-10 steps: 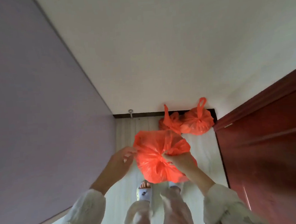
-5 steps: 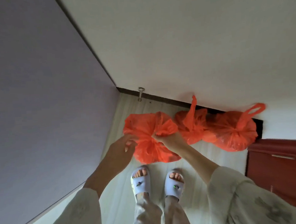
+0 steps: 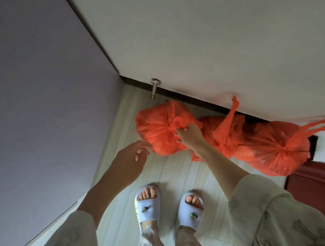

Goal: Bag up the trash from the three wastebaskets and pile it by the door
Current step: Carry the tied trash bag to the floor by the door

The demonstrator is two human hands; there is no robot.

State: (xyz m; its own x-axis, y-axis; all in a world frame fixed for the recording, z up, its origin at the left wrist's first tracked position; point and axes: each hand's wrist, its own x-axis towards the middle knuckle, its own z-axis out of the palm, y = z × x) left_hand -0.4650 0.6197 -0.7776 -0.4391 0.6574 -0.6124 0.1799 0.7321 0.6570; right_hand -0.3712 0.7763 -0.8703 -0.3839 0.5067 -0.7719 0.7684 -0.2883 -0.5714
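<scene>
Pale floor (image 3: 180, 171) | three orange bags (image 3: 158, 134) rowed along wall | knots seemingly up

No writing, label or number can be read anywhere here. The translucent orange plastic trash bags (image 3: 164, 130) carry no legible print.

Three bags lie in a row along the wall before me: left bag (image 3: 158, 130), middle bag (image 3: 225, 132), right bag (image 3: 275, 149); door (image 3: 320, 188) at right.

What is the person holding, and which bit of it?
The right hand pinches the knotted top of the left orange bag, which looks to rest on the floor. The left hand is open beside it, holding nothing.
</scene>
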